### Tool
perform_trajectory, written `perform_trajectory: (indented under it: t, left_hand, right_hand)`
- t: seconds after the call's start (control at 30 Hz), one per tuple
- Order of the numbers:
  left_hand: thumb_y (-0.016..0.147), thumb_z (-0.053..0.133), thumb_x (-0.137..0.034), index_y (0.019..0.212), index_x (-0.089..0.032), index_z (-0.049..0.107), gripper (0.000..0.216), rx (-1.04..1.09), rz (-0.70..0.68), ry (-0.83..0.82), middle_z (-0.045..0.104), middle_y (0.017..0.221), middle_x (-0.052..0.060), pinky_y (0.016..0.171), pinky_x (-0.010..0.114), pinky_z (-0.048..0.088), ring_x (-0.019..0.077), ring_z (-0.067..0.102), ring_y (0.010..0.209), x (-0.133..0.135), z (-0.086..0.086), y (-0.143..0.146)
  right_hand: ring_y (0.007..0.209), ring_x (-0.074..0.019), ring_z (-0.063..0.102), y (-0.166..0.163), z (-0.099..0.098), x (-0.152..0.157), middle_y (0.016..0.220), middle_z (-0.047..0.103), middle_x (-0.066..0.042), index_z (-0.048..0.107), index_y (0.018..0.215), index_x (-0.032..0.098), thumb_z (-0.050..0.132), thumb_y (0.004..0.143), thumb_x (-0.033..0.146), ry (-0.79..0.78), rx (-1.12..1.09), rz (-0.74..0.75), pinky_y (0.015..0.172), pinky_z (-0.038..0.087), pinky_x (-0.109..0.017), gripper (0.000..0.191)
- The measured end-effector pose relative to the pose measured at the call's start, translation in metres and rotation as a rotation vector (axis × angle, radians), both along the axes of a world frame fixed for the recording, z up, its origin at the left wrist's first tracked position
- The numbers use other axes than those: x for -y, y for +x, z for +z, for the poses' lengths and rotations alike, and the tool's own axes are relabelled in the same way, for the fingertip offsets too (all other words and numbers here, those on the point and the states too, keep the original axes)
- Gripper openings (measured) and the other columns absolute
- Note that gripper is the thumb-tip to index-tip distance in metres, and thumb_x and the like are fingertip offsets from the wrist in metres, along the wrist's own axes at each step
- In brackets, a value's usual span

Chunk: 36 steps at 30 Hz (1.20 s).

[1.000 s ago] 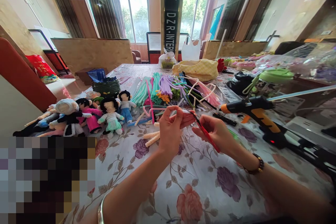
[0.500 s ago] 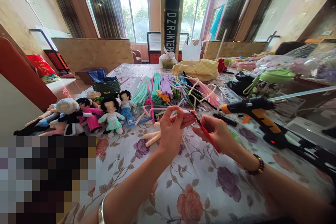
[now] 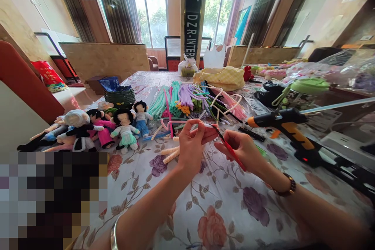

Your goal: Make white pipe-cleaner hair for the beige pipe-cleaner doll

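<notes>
My right hand [image 3: 238, 146] is closed round a slim red-handled tool [image 3: 235, 155] with a thin, dark, curved tip; I cannot tell whether it is tweezers or scissors. That tip reaches to the fingers of my left hand [image 3: 195, 136], which pinches a small white piece [image 3: 208, 125], mostly hidden by the fingers. Under and beside my left wrist lie cream ribbed stems [image 3: 170, 153]. Just beyond both hands is a heap of coloured pipe cleaners [image 3: 186, 99], in mint, purple, pink and other shades.
Several small dolls [image 3: 124, 129] sit at the left, before a dark green basket [image 3: 119, 97]. A hot glue gun [image 3: 288, 127] with a lit red light stands at the right. Behind are a yellow checked pouch [image 3: 219, 78] and a green-lidded jar [image 3: 307, 88]. A flowered cloth [image 3: 205, 199] covers the table.
The view has shifted very slightly. Both hands keep almost the same position and grip, with the tool's dark tip still at the left fingers.
</notes>
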<state>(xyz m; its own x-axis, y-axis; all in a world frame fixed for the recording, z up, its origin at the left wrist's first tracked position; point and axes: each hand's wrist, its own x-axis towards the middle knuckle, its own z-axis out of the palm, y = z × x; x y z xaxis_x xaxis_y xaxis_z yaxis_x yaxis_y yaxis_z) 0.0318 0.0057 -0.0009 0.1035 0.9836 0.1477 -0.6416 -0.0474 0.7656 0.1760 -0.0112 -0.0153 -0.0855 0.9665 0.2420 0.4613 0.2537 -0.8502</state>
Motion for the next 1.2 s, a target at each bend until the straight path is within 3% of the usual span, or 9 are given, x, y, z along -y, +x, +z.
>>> perform_trajectory:
  t: [0.33,0.57,1.0,1.2]
  left_hand:
    - [0.07,0.073,-0.039,0.079,-0.019,0.051,0.031,-0.012,-0.001,0.003,0.072,0.07,0.001,0.082,0.039,0.055,0.0179,0.071,0.07,0.0004,0.0008,0.0002]
    - [0.07,0.073,-0.037,0.08,-0.02,0.05,0.031,0.019,-0.026,0.019,0.072,0.072,0.001,0.08,0.037,0.056,0.0178,0.071,0.071,-0.001,0.0012,-0.0009]
    - [0.069,0.074,-0.038,0.079,-0.019,0.052,0.03,0.007,-0.022,0.022,0.071,0.068,0.001,0.084,0.041,0.054,0.0195,0.071,0.073,0.0,0.0019,-0.0005]
    - [0.071,0.072,-0.037,0.078,-0.019,0.052,0.028,-0.01,-0.017,0.031,0.071,0.067,0.0,0.08,0.038,0.056,0.0156,0.07,0.065,0.0002,0.0017,-0.0013]
  right_hand:
    - [0.045,-0.0087,0.04,-0.0017,0.0023,0.0003,0.049,0.04,0.006,0.039,0.058,0.021,0.071,0.065,0.056,0.014,-0.004,-0.036,0.042,0.03,-0.023,0.048]
    - [0.051,-0.0101,0.044,-0.001,0.0023,0.0001,0.056,0.047,0.005,0.044,0.067,0.021,0.068,0.069,0.055,-0.049,-0.124,0.081,0.047,0.035,-0.024,0.042]
    - [0.049,-0.0079,0.028,-0.0001,0.0019,0.0006,0.052,0.033,0.007,0.036,0.058,0.021,0.071,0.066,0.055,0.06,0.01,-0.029,0.043,0.024,-0.023,0.049]
    - [0.051,-0.008,0.028,-0.0001,0.0026,0.0005,0.054,0.034,0.007,0.037,0.061,0.021,0.071,0.067,0.052,0.054,0.033,0.004,0.045,0.024,-0.023,0.046]
